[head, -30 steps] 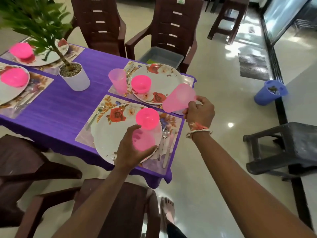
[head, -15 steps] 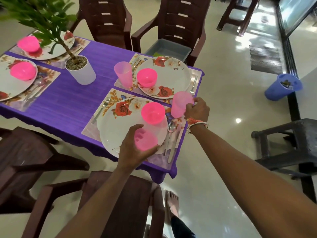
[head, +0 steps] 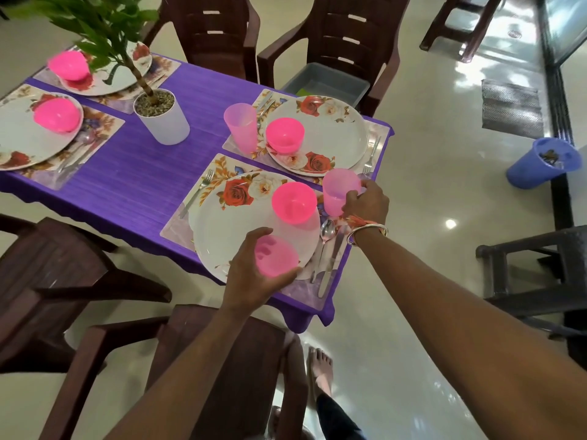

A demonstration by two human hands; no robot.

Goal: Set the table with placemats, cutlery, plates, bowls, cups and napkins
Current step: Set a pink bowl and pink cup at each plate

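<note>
My right hand (head: 367,203) grips a pale pink cup (head: 338,190) standing upright at the far right corner of the near placemat (head: 178,222), beside a spoon (head: 326,231) and a knife (head: 330,271). My left hand (head: 251,276) holds a second pink cup (head: 276,255) over the near edge of the floral plate (head: 235,230). A pink bowl (head: 294,202) sits on that plate, and a fork (head: 198,192) lies to its left. The setting behind has a plate (head: 336,134), a bowl (head: 285,134) and a cup (head: 240,127).
The purple table (head: 133,173) also carries a potted plant (head: 160,117) and two more settings with pink bowls at the far left. Brown chairs surround it; one at the back holds a grey tub (head: 324,84). A blue bucket (head: 540,161) stands on the floor at right.
My right hand has turned its cup from tilted to upright and brought it down onto the near placemat's right corner. My left hand has stayed over the plate's edge with its cup.
</note>
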